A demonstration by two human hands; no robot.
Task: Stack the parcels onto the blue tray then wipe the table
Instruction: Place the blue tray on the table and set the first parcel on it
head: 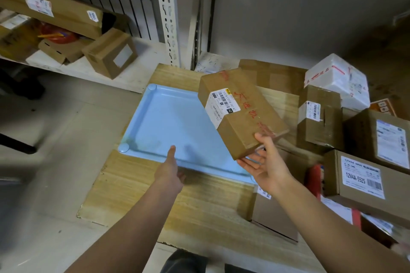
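Right hand point(264, 162) grips a brown parcel point(241, 113) by its near corner, thumb on top, fingers under. The parcel hangs tilted above the blue tray point(164, 122), at the tray's 3 o'clock edge. I judge the tilt comes from the one-corner hold while it swings across.

Left hand point(169, 168) reaches over the tray's 6 o'clock rim, thumb out; its fingers are hidden, so I cannot tell whether they are straight or curled. It looks set to steady the tray or take the parcel's weight.

Tray lies bare on the wooden table point(137, 201), so stacking is only starting.

Held parcel carries a white barcode label and red handwriting, not legible to me. At 3 o'clock, more parcels crowd the table; a labelled box point(363, 175) reads "12V4A-552S".
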